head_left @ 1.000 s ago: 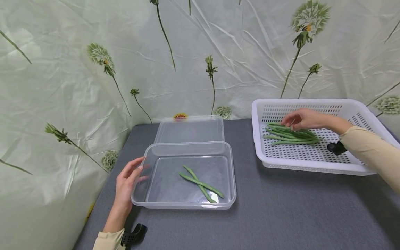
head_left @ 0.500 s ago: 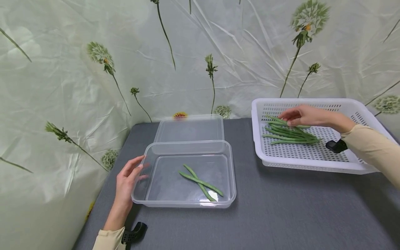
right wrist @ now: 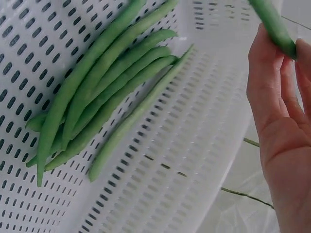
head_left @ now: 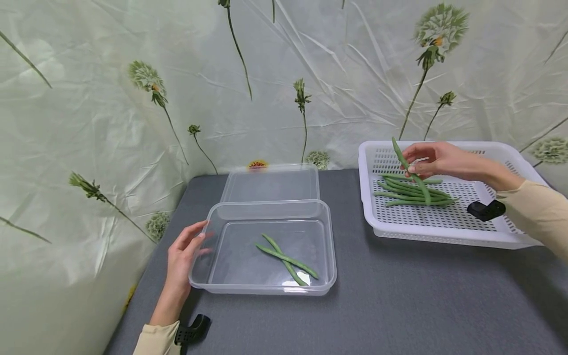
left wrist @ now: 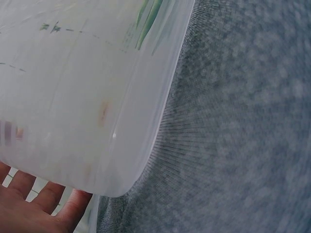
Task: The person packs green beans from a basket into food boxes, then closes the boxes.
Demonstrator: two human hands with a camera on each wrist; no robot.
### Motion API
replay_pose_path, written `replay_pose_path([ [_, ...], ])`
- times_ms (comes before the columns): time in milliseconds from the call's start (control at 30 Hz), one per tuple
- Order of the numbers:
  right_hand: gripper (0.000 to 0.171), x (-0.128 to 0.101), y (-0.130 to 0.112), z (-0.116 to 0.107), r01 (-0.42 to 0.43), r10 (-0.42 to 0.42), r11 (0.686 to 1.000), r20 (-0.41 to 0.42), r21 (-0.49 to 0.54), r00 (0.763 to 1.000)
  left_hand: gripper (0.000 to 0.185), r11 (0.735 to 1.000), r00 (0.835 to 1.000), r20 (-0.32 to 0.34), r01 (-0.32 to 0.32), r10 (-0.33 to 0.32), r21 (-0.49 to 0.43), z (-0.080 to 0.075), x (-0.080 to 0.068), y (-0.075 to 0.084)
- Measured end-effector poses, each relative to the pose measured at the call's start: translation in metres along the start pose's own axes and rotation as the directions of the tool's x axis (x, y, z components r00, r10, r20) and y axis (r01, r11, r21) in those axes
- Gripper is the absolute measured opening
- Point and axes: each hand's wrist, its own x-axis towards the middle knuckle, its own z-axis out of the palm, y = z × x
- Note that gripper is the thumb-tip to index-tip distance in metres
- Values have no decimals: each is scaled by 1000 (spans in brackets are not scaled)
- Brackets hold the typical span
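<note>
Green bean (head_left: pixel 410 170) is lifted clear of the bean pile (head_left: pixel 410 192) in the white basket (head_left: pixel 448 231), pinched between thumb and fingers of the right hand (head_left: pixel 437 160); judged step: transfer, next a carry leftward to the clear tub (head_left: pixel 266 288). Left hand (head_left: pixel 184 254) rests flat against the tub's near-left wall, fingers straight, holding nothing.

Left wrist view: straight fingers (left wrist: pixel 48 204) lie under the tub corner.

Right wrist view: fingertips (right wrist: pixel 272 63) clamp the bean above the pile.
</note>
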Motion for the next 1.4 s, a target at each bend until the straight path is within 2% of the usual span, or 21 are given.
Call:
replay_pose_path([
  [200, 40, -8, -9, 1, 29, -29, 1000, 19, -10, 999, 36, 1000, 1000, -4, 8, -8, 5, 0, -1, 1],
  [467, 39, -19, -24, 6, 13, -16, 999, -62, -45, 998, 35, 1000, 1000, -11, 18, -17, 21, 1, 0, 2],
  [767, 36, -29, -31, 14, 55, -59, 997, -69, -55, 996, 36, 1000, 1000, 0, 13, -13, -4, 1, 1, 1],
  [1033, 37, -30, -41, 24, 70, -84, 993, -149, -99, 985, 36, 1000, 1000, -5, 11, -11, 9, 0, 0, 1],
  [1400, 35, -33, -60, 44, 109, -124, 990, -185, -88, 975, 35, 999, 1000, 18, -13, 13, 39, -2, 2, 1],
])
